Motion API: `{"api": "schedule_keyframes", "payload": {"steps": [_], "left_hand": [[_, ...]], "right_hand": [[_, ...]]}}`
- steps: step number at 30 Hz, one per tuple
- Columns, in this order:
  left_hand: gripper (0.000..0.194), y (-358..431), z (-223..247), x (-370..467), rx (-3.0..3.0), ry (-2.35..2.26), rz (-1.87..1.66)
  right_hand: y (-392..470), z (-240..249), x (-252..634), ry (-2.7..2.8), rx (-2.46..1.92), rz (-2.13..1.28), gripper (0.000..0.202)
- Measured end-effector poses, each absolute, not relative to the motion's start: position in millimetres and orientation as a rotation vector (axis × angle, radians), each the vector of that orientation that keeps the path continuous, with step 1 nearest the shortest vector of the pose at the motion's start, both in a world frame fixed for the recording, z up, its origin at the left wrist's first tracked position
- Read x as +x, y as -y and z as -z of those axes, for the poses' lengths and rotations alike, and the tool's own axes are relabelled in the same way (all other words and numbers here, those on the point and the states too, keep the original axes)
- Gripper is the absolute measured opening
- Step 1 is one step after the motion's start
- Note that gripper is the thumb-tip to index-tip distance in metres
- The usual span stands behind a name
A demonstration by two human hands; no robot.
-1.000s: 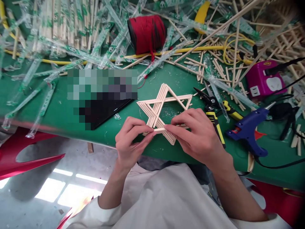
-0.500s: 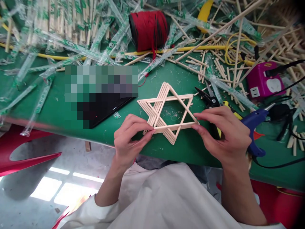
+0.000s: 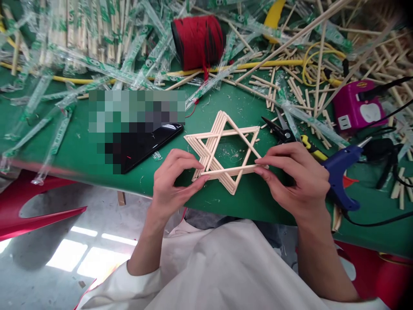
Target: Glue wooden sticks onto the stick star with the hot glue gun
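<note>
A six-pointed star frame [image 3: 220, 134] of layered pale wooden sticks lies on the green table. Along its near side runs a top wooden stick [image 3: 230, 170]. My left hand [image 3: 172, 183] pinches the left end of this stick between thumb and fingers, at the star's lower left corner. At the other end, my right hand [image 3: 295, 181] has thumb and forefinger closed on the stick, beside the lower right corner. The fingertips hide parts of both ends. Black-bladed cutters [image 3: 284, 134] with yellow handles lie just beyond my right hand, and a blue glue gun [image 3: 342, 168] is to its right.
A black phone [image 3: 151, 144], partly blurred out, lies left of the star. Behind are a red ribbon spool [image 3: 200, 43], a yellow cable [image 3: 271, 63] and many plastic-wrapped sticks [image 3: 93, 34]. A purple power adapter [image 3: 353, 105] stands at right among cut sticks.
Both hands have shifted slightly, the right one a little to the left along the stick. The near stick's left end now sits a bit further left. The view has moved slightly.
</note>
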State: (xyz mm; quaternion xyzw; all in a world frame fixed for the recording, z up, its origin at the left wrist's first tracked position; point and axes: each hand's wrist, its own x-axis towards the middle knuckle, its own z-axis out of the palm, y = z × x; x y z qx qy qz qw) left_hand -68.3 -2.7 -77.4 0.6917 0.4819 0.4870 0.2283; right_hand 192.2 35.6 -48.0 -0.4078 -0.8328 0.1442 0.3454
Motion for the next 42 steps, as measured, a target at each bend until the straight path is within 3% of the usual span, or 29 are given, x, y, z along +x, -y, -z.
{"api": "schedule_keyframes", "payload": {"steps": [20, 26, 30, 36, 42], "left_hand": [[0.013, -10.6, 70.8, -72.6, 1.956, -1.171, -1.238], [0.014, -10.4, 57.7, -74.2, 2.051, -1.076, -1.287], [0.015, -9.7, 38.5, -75.2, 2.282, -0.943, -1.263], [0.007, -15.3, -4.8, -73.4, 2.643, -0.771, -0.887], [0.013, -28.9, -33.3, -60.2, 2.572, -0.508, -0.707]], "right_hand": [[-35.0, 49.0, 187.3, 2.169, -1.064, -0.411, 0.024], [-24.3, 24.1, 175.4, 2.089, -1.029, -0.429, 0.024], [-18.2, -2.8, 160.3, 2.062, -1.105, -0.722, 0.018], [-21.9, -19.4, 154.2, 1.969, -1.107, -1.613, 0.013], [-14.9, -15.9, 163.7, 1.751, -1.149, -1.754, 0.012]]}}
